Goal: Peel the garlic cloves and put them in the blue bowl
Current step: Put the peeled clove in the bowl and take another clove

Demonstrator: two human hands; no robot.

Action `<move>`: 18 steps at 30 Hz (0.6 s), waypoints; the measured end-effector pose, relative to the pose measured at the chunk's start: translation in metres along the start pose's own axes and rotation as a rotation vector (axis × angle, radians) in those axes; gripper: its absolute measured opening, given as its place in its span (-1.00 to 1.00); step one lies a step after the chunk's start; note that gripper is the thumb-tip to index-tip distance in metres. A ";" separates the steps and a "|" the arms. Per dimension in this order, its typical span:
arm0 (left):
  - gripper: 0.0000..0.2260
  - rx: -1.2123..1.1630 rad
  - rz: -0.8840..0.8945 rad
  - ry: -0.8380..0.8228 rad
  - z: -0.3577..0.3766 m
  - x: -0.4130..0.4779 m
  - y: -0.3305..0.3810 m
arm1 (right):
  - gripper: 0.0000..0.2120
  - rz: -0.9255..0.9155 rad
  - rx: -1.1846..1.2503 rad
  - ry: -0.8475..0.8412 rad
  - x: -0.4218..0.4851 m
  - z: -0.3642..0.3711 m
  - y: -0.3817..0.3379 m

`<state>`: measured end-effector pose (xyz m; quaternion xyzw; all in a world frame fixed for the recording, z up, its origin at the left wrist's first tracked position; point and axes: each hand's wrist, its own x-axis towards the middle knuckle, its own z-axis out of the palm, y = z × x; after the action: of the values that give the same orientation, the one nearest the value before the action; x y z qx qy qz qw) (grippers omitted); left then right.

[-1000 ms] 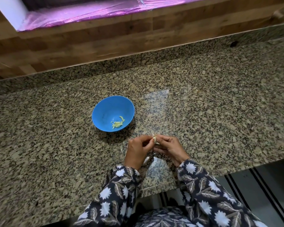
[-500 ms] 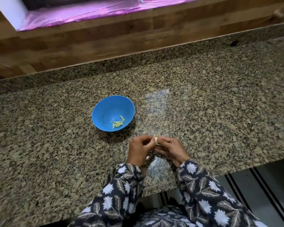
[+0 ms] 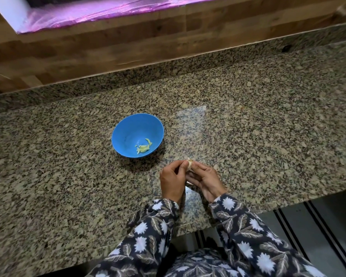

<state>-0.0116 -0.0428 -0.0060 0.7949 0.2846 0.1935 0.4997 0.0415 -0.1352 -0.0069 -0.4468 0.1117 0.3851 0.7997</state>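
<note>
Pale papery-skinned garlic clove (image 3: 189, 164) is being pinched between both hands, left hand (image 3: 173, 180) and right hand (image 3: 205, 179) each curling round it, above the speckled granite surface (image 3: 268, 136), near the round blue plastic bowl (image 3: 128, 132). Peeling is probably going best when one hand is steadying while the other is lifting skin at the tip.

Nothing here can be read from where I stand. The round blue plastic bowl (image 3: 126, 134), near the middle of the speckled granite counter (image 3: 268, 136), has a plain wall with no legible word, brand, number or sign, and the stone itself carries none either.
</note>
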 end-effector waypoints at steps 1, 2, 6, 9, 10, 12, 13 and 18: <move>-0.86 0.022 0.009 0.017 0.001 0.000 0.001 | -0.83 -0.002 0.013 0.002 0.000 0.000 0.001; -0.85 0.050 0.019 0.028 0.002 0.000 0.002 | -0.81 -0.005 0.025 0.009 0.001 0.000 0.001; -0.84 0.147 0.010 0.034 0.007 -0.002 0.003 | -0.73 -0.012 0.040 0.046 0.002 0.002 0.006; -0.83 0.171 -0.051 0.039 0.012 -0.003 0.004 | -0.71 -0.016 0.025 0.067 0.002 0.002 0.009; -0.82 0.182 -0.082 0.043 0.013 -0.002 0.005 | -0.71 -0.016 0.009 0.074 0.002 0.002 0.009; -0.81 0.186 -0.117 0.036 0.012 0.001 0.003 | -0.72 -0.009 -0.017 0.080 0.002 0.001 0.011; -0.81 0.169 -0.118 0.018 0.010 0.003 0.001 | -0.71 -0.003 -0.025 0.077 0.002 0.000 0.011; -0.83 -0.095 -0.136 -0.172 -0.001 0.007 -0.005 | -0.72 0.036 -0.058 0.065 0.004 -0.007 0.002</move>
<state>-0.0074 -0.0360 -0.0098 0.7630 0.2846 0.1035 0.5711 0.0440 -0.1382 -0.0139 -0.4801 0.1342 0.3878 0.7753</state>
